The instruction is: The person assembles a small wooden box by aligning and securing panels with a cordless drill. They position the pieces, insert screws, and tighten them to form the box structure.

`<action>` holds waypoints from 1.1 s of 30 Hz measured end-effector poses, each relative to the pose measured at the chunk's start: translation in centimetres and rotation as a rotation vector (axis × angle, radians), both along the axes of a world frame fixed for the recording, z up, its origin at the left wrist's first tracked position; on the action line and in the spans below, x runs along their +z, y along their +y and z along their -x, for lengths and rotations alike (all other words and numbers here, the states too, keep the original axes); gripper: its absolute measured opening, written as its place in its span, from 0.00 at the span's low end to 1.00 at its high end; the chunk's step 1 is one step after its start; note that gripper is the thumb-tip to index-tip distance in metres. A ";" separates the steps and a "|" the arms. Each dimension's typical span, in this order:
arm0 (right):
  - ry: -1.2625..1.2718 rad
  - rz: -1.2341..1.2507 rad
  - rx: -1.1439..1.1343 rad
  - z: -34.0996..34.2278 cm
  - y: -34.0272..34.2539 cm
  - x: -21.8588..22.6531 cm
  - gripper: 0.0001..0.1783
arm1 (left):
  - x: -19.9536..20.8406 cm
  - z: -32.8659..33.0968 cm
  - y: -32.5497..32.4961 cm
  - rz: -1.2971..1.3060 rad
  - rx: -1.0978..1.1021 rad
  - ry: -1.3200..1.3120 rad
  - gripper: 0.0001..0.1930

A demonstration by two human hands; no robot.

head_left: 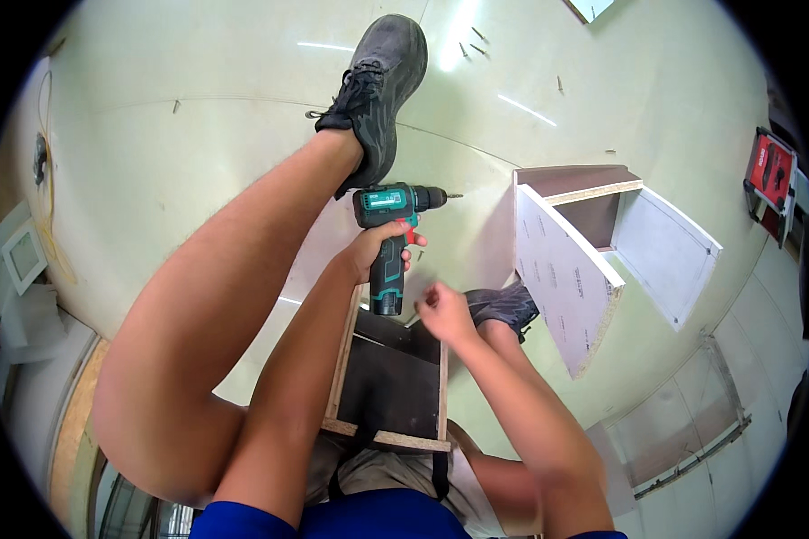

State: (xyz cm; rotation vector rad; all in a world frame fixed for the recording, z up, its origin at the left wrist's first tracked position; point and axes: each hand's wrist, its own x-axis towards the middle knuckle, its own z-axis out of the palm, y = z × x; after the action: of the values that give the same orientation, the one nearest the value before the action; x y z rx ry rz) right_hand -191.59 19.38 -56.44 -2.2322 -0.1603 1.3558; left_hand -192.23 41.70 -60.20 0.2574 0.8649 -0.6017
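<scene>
My left fingers (407, 256) grip the likely heavy, rigid drill (384, 205) by its handle (387, 268); right fingers (433, 295) curl nearby, contents unclear.

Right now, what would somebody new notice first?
Probably the teal and black cordless drill near the middle, held in the left fingers, its bit pointing right. Next, the open particleboard box with white panels at the right, and the dark sneaker at the top, left of centre.

Left hand (380, 244) clenched — right hand (446, 314) curled
</scene>
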 end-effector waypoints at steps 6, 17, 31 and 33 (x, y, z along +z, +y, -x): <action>-0.006 0.409 -0.393 0.5 2.8 -7.2 0.17 | -0.1 1.3 1.2 -0.081 -0.110 0.047 0.21; -0.422 -0.051 -0.439 0.7 3.2 -9.0 0.06 | 0.2 2.0 2.2 -0.065 -0.048 0.074 0.25; 0.459 -0.794 -1.625 -9.0 0.6 -5.9 0.06 | 0.9 0.7 1.6 0.195 -0.048 -0.082 0.29; 0.558 -0.965 -1.575 -9.0 -0.2 -6.4 0.06 | 1.0 0.6 1.5 0.213 -0.017 -0.064 0.31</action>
State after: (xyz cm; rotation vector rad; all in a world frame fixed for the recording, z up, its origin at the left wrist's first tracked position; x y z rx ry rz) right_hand -182.60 19.21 -62.83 -0.5998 0.7942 0.5980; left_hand -192.87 43.17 -59.16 0.0905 0.7312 -0.6922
